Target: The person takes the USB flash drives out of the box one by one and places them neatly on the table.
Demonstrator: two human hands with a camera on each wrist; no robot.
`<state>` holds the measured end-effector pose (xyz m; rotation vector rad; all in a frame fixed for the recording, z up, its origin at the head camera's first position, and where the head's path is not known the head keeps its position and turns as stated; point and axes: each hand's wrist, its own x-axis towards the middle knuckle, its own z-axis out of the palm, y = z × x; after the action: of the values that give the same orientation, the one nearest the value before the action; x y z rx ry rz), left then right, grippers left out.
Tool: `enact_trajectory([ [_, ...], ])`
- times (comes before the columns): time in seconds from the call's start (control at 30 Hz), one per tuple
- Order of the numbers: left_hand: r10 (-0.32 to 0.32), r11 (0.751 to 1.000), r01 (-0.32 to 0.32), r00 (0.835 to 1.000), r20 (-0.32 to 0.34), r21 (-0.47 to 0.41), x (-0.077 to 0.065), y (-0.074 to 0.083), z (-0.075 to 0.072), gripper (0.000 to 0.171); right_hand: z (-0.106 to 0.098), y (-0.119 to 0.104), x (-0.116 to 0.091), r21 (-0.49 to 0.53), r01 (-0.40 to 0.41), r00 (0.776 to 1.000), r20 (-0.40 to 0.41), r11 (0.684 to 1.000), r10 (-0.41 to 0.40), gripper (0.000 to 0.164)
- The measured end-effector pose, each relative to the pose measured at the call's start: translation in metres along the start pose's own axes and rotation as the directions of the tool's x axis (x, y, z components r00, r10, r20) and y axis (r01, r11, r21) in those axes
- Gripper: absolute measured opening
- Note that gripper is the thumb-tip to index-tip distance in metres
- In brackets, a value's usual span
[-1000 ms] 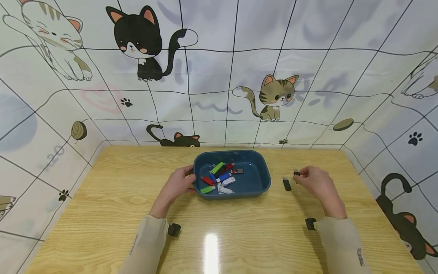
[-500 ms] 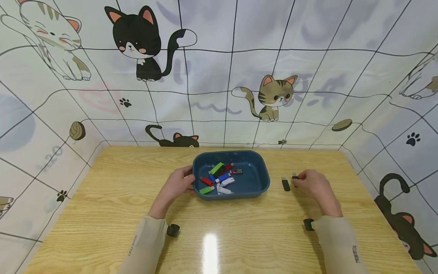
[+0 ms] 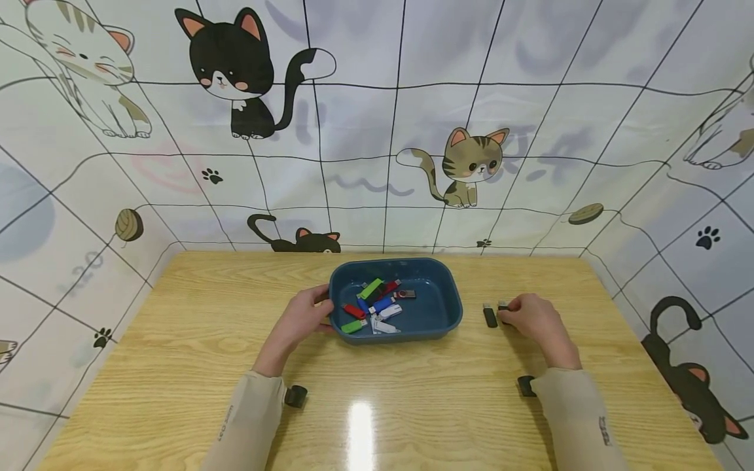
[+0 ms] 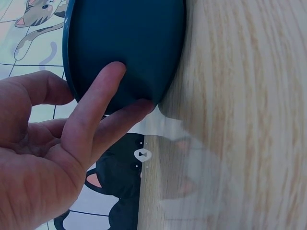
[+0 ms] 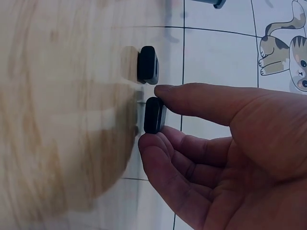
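My left hand [image 3: 302, 315] grips the left end of a dark blue plastic bin [image 3: 436, 301], thumb at the rim and fingers on the outer wall [image 4: 124, 91]. Several USB flash drives in green, red, blue and white lie heaped in the bin's left half, with one dark swivel drive [image 3: 405, 294] toward the middle. To the right, my right hand [image 3: 537, 322] pinches a black USB flash drive [image 5: 154, 115] between thumb and fingertips, close over the table. Beside it on the table lies another black flash drive [image 3: 489, 316], its metal plug pointing away from me.
The pale wooden table [image 3: 365, 373] carries the bin and drives. Behind and at both sides rises a cat-print cloth wall [image 3: 353, 131] that meets the table's back edge. A black wrist camera [image 3: 296, 396] sits at the left cuff, another [image 3: 526, 386] at the right.
My right hand has come slightly left and lower with the black flash drive, setting it alongside the other one. My left hand keeps its hold on the bin. The view shifts slightly.
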<state>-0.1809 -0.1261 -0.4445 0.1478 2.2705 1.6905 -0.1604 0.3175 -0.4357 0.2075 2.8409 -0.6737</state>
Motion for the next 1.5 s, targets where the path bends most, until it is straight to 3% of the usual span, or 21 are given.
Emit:
enact_trajectory([
  [0.47, 0.002, 1.000, -0.002, 1.000, 0.007, -0.006, -0.001, 0.003, -0.001, 0.051, 0.002, -0.001, 0.001, -0.007, -0.024, 1.000, 0.018, 1.000, 0.024, 0.027],
  [0.8, -0.017, 1.000, 0.018, 1.000, -0.001, 0.003, 0.000, 0.004, -0.002, 0.053, 0.004, 0.000, 0.001, 0.007, -0.015, 1.000, 0.016, 1.000, 0.015, 0.035],
  [1.07, -0.019, 1.000, 0.019, 1.000, 0.002, -0.003, 0.001, 0.002, 0.000, 0.052, -0.013, -0.003, -0.006, 0.004, 0.005, 1.000, -0.022, 1.000, -0.005, 0.041],
  [1.27, -0.019, 1.000, 0.019, 1.000, -0.009, -0.008, 0.000, 0.001, 0.001, 0.051, -0.019, -0.023, -0.017, 0.056, 0.111, 0.987, -0.126, 0.992, -0.103, 0.043],
  [1.33, -0.025, 1.000, 0.024, 1.000, -0.016, -0.018, -0.001, 0.001, 0.002, 0.049, -0.019, -0.035, -0.022, 0.073, 0.173, 0.973, -0.169, 0.982, -0.159, 0.047],
  [1.5, -0.052, 0.998, 0.050, 0.998, -0.037, -0.033, -0.001, 0.002, 0.002, 0.046, -0.010, -0.067, -0.027, 0.074, 0.326, 0.922, -0.243, 0.942, -0.301, 0.031],
])
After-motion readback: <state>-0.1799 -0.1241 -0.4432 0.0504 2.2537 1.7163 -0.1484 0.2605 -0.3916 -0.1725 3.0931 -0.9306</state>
